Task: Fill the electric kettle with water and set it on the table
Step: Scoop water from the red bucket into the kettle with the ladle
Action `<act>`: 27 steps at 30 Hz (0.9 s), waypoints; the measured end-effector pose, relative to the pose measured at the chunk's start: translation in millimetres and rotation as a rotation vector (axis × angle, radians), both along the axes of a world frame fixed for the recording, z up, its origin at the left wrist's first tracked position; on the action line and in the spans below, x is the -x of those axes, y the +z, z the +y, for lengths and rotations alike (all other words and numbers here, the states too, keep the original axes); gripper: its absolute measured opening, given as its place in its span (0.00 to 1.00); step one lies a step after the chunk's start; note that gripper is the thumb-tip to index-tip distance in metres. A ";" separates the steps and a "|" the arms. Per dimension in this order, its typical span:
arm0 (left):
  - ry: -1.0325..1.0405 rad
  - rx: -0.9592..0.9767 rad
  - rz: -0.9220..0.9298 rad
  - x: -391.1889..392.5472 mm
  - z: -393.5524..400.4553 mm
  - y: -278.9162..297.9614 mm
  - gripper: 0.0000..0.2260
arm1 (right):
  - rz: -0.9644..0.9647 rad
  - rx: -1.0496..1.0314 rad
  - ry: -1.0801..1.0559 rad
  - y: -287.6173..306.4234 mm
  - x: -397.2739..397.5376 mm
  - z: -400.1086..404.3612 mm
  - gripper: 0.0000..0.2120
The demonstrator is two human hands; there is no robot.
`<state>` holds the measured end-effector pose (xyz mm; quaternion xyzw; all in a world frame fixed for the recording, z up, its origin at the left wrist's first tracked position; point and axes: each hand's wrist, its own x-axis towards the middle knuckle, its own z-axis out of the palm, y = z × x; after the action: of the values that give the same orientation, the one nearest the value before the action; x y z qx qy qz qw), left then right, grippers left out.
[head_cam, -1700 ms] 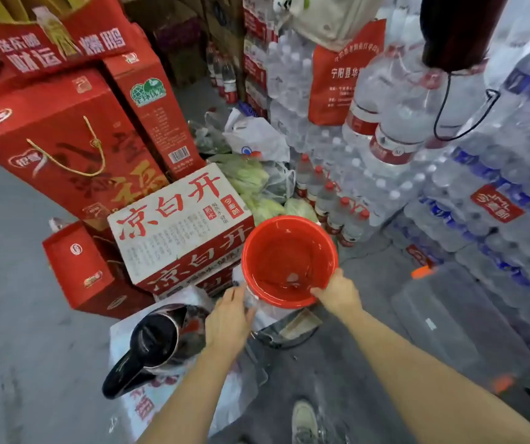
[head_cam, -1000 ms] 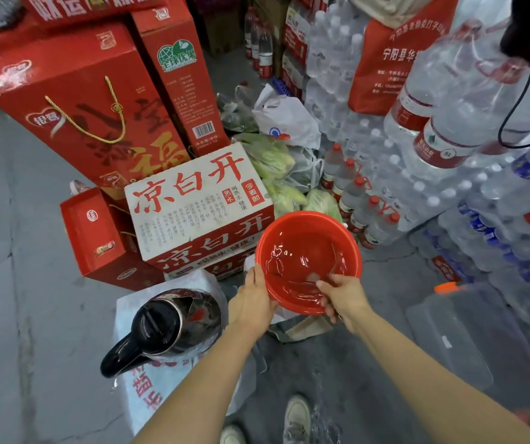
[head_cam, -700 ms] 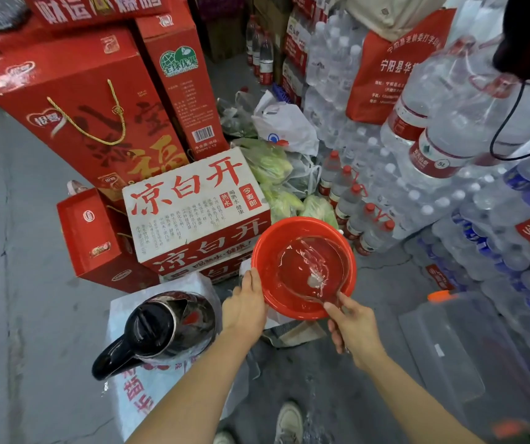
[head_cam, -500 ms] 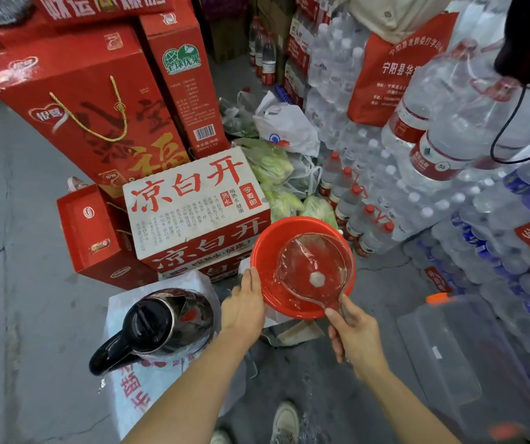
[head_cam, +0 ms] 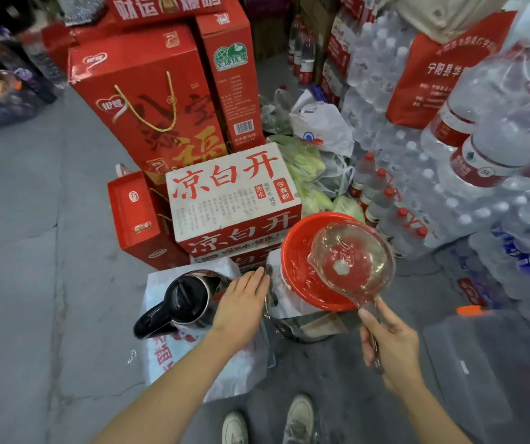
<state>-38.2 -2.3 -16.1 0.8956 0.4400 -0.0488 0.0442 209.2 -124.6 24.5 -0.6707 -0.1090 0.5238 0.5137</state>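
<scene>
A steel electric kettle (head_cam: 186, 299) with a black lid and handle sits on a white printed sack (head_cam: 174, 357) on the floor, lid shut. My left hand (head_cam: 241, 302) hovers flat between the kettle and the red basin (head_cam: 302, 283), fingers apart, holding nothing. The basin rests tilted on a cloth-covered container. My right hand (head_cam: 388, 341) grips the handle of a clear plastic water ladle (head_cam: 350, 257), whose bowl is lifted over the basin's right side. How much water the ladle holds is unclear.
A white and red carton (head_cam: 231, 193) stands just behind the basin, with red gift boxes (head_cam: 148, 100) behind it. Stacks of bottled water (head_cam: 481, 174) fill the right side. A clear lidded plastic container (head_cam: 481, 373) lies at lower right. My shoes (head_cam: 270, 424) are at the bottom.
My right hand let go of the basin rim, took the clear ladle and raised it out of the basin. My left hand left the basin rim and moved toward the kettle.
</scene>
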 end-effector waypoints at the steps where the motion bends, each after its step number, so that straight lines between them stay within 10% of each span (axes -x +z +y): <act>1: -0.023 -0.028 0.006 15.7 -2.6 4.5 0.35 | 0.007 -0.009 0.000 5.7 2.1 0.9 0.41; 8: -0.037 -0.104 0.146 121.6 -2.8 27.2 0.34 | 0.008 -0.093 0.016 32.3 15.6 -3.2 0.54; 12: 0.027 0.060 0.236 154.8 8.4 29.3 0.40 | 0.006 -0.094 0.045 43.2 32.9 -8.8 0.33; 27: -0.004 -0.026 -0.182 196.7 11.7 47.2 0.26 | -0.007 -0.169 0.054 66.9 151.8 -26.9 0.45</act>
<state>-234.9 9.4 31.1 0.8976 0.4331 0.0384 0.0724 57.4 -151.5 91.5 -0.6236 -0.1727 0.5241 0.5536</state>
